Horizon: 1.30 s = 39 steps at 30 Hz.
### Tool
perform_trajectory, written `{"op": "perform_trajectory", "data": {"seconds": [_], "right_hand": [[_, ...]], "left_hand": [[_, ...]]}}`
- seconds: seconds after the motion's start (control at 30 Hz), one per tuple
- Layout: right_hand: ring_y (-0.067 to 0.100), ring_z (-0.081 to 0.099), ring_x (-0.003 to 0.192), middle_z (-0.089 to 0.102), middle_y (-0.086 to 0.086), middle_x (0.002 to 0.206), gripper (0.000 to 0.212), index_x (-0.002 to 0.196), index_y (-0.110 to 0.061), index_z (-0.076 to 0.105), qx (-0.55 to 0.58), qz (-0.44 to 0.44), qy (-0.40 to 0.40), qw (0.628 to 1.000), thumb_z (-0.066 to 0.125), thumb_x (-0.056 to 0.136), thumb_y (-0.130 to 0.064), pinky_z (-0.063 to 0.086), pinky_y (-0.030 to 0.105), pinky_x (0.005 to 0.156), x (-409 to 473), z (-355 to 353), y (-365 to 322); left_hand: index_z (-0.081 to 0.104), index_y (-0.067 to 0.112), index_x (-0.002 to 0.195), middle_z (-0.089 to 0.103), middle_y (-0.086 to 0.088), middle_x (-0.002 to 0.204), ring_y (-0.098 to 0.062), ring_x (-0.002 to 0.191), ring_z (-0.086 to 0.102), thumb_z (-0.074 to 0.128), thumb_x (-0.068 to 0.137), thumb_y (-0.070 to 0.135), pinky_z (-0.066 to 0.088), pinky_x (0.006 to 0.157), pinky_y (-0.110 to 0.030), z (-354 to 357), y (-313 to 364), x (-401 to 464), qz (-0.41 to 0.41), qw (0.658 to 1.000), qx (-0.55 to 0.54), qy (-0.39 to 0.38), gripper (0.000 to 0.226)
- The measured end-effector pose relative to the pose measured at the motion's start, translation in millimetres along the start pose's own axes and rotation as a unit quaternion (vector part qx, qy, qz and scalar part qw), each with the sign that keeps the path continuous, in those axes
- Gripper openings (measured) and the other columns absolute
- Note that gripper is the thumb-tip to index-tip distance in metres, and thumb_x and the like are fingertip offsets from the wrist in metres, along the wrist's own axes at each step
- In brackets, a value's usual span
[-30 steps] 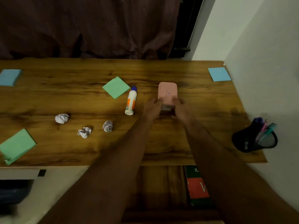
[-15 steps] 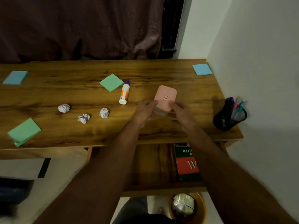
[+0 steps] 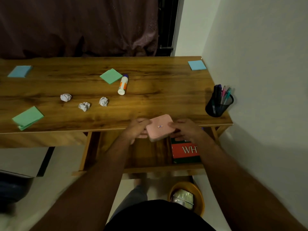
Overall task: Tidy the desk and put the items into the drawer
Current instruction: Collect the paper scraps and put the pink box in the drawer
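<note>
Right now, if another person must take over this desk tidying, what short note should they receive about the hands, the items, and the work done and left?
Left hand and right hand: both grip the pink case from its sides, at the desk's front edge above the open drawer.
Done: a red and green book lies in the drawer's right part.
Left: put the case in. On the desk remain the glue bottle, three crumpled paper balls, two green sticky pads, two blue sticky pads, and the pen holder at the right edge.
</note>
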State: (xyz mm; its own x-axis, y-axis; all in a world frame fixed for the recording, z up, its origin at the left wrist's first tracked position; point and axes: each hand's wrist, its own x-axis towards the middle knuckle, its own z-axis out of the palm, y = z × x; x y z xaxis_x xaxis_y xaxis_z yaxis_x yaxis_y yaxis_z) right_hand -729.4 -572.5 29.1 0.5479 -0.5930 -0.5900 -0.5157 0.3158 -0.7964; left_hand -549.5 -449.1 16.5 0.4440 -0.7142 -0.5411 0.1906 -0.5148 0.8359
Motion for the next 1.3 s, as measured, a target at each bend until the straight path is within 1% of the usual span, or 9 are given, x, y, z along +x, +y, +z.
{"op": "perform_trajectory", "data": {"seconds": [0.2, 0.3, 0.43, 0.53, 0.6, 0.67, 0.87, 1.0, 1.3], "right_hand": [[0.023, 0.072, 0.086, 0.072, 0.011, 0.104, 0.032, 0.11, -0.003, 0.064, -0.063, 0.024, -0.011, 0.998, 0.071, 0.087, -0.023, 0.057, 0.028, 0.065, -2, 18, 27], [0.022, 0.071, 0.086, 0.07, 0.013, 0.105, 0.027, 0.11, -0.003, 0.063, -0.065, 0.044, 0.003, 0.997, 0.07, 0.088, -0.019, 0.059, 0.029, 0.067, 1, 25, 43], [0.023, 0.068, 0.09, 0.067, 0.013, 0.106, 0.023, 0.107, -0.003, 0.064, -0.071, 0.069, 0.023, 0.995, 0.068, 0.088, -0.015, 0.057, 0.027, 0.062, 3, 32, 62], [0.024, 0.068, 0.088, 0.067, 0.016, 0.107, 0.02, 0.104, 0.0, 0.065, -0.082, 0.086, 0.047, 0.992, 0.067, 0.089, -0.014, 0.058, 0.029, 0.065, 7, 38, 82], [0.024, 0.068, 0.09, 0.067, 0.015, 0.105, 0.02, 0.104, -0.002, 0.065, -0.119, 0.094, 0.057, 0.987, 0.066, 0.089, -0.015, 0.057, 0.033, 0.077, 9, 41, 92], [0.026, 0.066, 0.095, 0.067, 0.014, 0.104, 0.02, 0.103, -0.002, 0.066, -0.142, 0.091, 0.064, 0.984, 0.066, 0.088, -0.015, 0.054, 0.036, 0.086, 10, 42, 96], [0.019, 0.061, 0.081, 0.065, 0.012, 0.096, 0.022, 0.1, 0.0, 0.067, -0.179, 0.084, 0.072, 0.978, 0.067, 0.087, -0.017, 0.045, 0.024, 0.062, 9, 41, 96], [0.023, 0.065, 0.089, 0.068, 0.012, 0.099, 0.022, 0.1, -0.003, 0.069, -0.242, 0.058, 0.078, 0.965, 0.066, 0.087, -0.021, 0.053, 0.032, 0.079, 10, 44, 99], [0.018, 0.064, 0.087, 0.069, 0.008, 0.099, 0.019, 0.1, -0.009, 0.069, -0.281, -0.013, 0.107, 0.954, 0.07, 0.085, -0.022, 0.052, 0.029, 0.078, -2, 44, 106]], "left_hand": [[0.066, 0.015, 0.103, 0.069, -0.006, 0.1, -0.017, 0.085, 0.063, 0.06, 0.094, 0.021, 0.052, 0.065, -0.026, 13, -39, -8, 0.017, 0.996, -0.007, 0.082, 0.013], [0.06, 0.012, 0.116, 0.066, -0.01, 0.113, -0.024, 0.094, 0.065, 0.063, 0.092, 0.03, 0.058, 0.071, -0.035, 17, -60, -11, -0.012, 0.994, -0.002, 0.11, 0.03], [0.049, 0.011, 0.132, 0.055, -0.004, 0.116, -0.017, 0.096, 0.055, 0.06, 0.093, 0.029, 0.047, 0.061, -0.023, 22, -81, -18, -0.024, 0.994, 0.041, 0.103, 0.044], [0.044, 0.01, 0.138, 0.052, -0.006, 0.126, -0.017, 0.105, 0.049, 0.061, 0.093, 0.023, 0.048, 0.074, -0.027, 22, -96, -16, -0.042, 0.993, 0.04, 0.106, 0.049], [0.044, 0.011, 0.138, 0.051, -0.01, 0.136, -0.023, 0.116, 0.051, 0.063, 0.091, 0.019, 0.051, 0.091, -0.037, 22, -101, -16, -0.045, 0.992, 0.031, 0.11, 0.052], [0.045, 0.011, 0.138, 0.05, -0.011, 0.137, -0.027, 0.122, 0.05, 0.064, 0.09, 0.016, 0.05, 0.096, -0.04, 22, -102, -15, -0.044, 0.992, 0.041, 0.108, 0.052], [0.044, 0.011, 0.14, 0.052, -0.012, 0.137, -0.028, 0.124, 0.051, 0.063, 0.09, 0.012, 0.048, 0.095, -0.037, 24, -108, -15, -0.039, 0.982, 0.158, 0.1, 0.053], [0.049, 0.012, 0.136, 0.057, -0.012, 0.131, -0.026, 0.118, 0.056, 0.063, 0.091, 0.018, 0.051, 0.091, -0.035, 26, -114, -19, -0.021, 0.966, 0.235, 0.105, 0.047], [0.061, 0.009, 0.125, 0.067, -0.011, 0.117, -0.023, 0.106, 0.063, 0.059, 0.094, 0.026, 0.049, 0.085, -0.029, 28, -116, -25, 0.009, 0.949, 0.293, 0.118, 0.035]]}}
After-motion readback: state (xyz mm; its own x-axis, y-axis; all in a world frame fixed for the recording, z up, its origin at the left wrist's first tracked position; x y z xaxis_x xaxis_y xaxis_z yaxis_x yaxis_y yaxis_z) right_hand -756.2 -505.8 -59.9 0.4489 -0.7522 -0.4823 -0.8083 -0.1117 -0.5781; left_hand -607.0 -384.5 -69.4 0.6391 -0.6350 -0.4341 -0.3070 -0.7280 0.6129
